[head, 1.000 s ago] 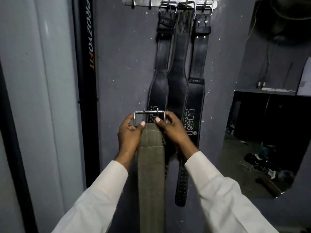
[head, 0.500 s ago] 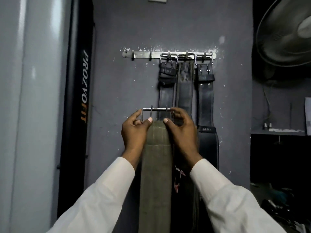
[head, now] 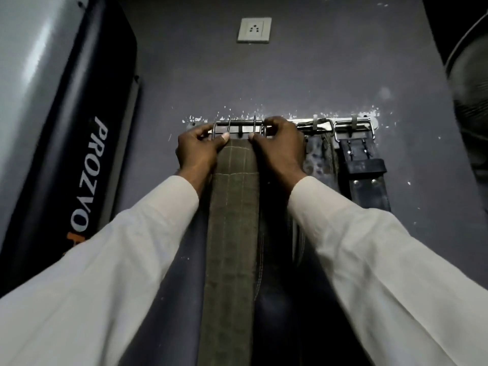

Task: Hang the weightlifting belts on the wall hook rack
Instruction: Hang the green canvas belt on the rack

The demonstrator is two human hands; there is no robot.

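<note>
At your far left stands a tall machine panel [head: 79, 143], smooth grey and glossy black, lettered PROZVO down its face. Your left hand [head: 196, 149] pinches the left end of the steel buckle [head: 239, 127], thumb pressed on the top edge of the olive belt [head: 232, 233]. That belt is coarse woven canvas with pale stitched lines, a flat strap falling straight down between your white sleeves. Its rectangular wire buckle sits right against the metal hook rack [head: 322, 123], a flat bar screwed to the matt grey wall amid chipped paint; whether it is on a hook, you cannot tell. Above is a white wall socket [head: 254, 30]. Your right hand [head: 280, 146] grips the buckle's right end the same way, covering part of the rack. Beside it hang a worn, mottled leather belt [head: 315, 157] and a black riveted belt [head: 365, 170]. A fan guard [head: 472, 83] curves in at far right.
</note>
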